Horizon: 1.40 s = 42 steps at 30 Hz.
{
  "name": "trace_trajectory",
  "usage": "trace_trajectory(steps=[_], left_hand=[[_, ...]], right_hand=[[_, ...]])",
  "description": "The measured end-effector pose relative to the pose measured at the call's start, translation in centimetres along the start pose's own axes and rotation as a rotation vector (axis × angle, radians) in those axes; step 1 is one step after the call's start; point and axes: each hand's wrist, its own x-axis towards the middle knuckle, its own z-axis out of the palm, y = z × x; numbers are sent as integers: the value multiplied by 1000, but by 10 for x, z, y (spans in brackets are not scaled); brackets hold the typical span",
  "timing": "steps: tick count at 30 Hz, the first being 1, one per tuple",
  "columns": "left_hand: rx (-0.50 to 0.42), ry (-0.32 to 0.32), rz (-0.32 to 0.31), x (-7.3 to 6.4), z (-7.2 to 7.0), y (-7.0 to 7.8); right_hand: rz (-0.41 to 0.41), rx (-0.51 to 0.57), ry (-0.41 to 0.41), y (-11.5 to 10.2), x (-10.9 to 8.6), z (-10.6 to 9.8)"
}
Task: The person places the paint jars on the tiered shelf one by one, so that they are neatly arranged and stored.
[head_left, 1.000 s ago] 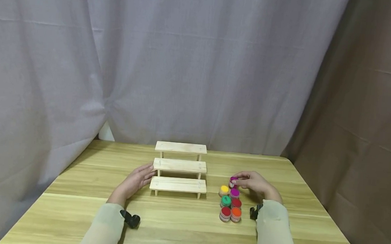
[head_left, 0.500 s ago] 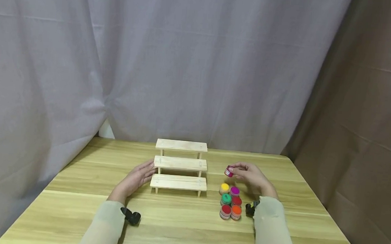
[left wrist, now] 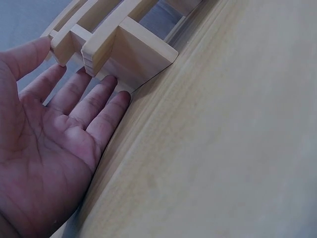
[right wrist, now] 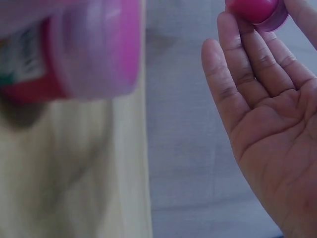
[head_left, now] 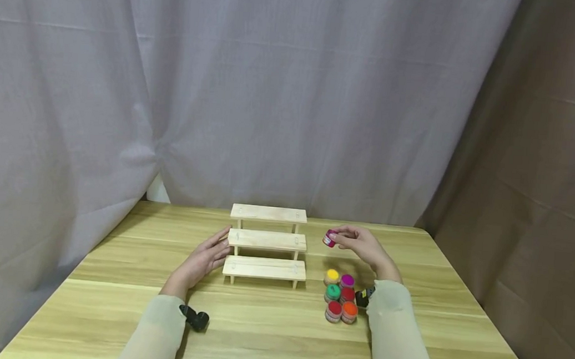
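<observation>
Between the thumb and fingertips of my right hand (head_left: 362, 250) is a small magenta paint jar (head_left: 329, 238), held up off the table behind the other jars. In the right wrist view the same paint jar (right wrist: 257, 9) shows at the top edge, pinched, with the palm (right wrist: 282, 129) facing the camera. My left hand (head_left: 205, 260) lies along the left side of a three-tier wooden stand (head_left: 267, 240). Its fingers (left wrist: 96, 96) are nearly straight, fingertips right at the end of the stand (left wrist: 143, 52) in the left wrist view.
Right of the stand several paint jars stand in two columns: yellow (head_left: 332, 277), purple (head_left: 347, 281), green (head_left: 332, 292), dark red (head_left: 348, 295), another red (head_left: 333, 310) and orange (head_left: 349, 312). A grey curtain (head_left: 293, 102) hangs behind the wooden table (head_left: 256, 333).
My right hand has lifted the magenta jar from behind the group and carried it up and left, toward the stand. The left hand stays at the stand's side.
</observation>
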Motion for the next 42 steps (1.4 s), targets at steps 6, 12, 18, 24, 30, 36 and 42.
trace_trajectory(steps=[6,12,18,24,30,36,42], left_hand=[[-2,-5,5,1,1,-1],[-7,-12,-11,2,3,-3],[-22,-25,2,4,2,1],[-31,-28,-1,4,2,2],[-22,-12,-5,3,4,0],[-36,-17,-4,2,6,0],[-55,-30,-5,4,9,0]], right_hand=[[-16,-41,-15,-13,6,-1],[-33,-34,-37,-29,14,-1],[-67,-13,-41,-50,28,8],[-81,20,-91,-63,45,26],[-96,-5,-147,-70,63,46],[-95,-36,-173,-78,76,64],[-96,-20,-185,-86,80,76]])
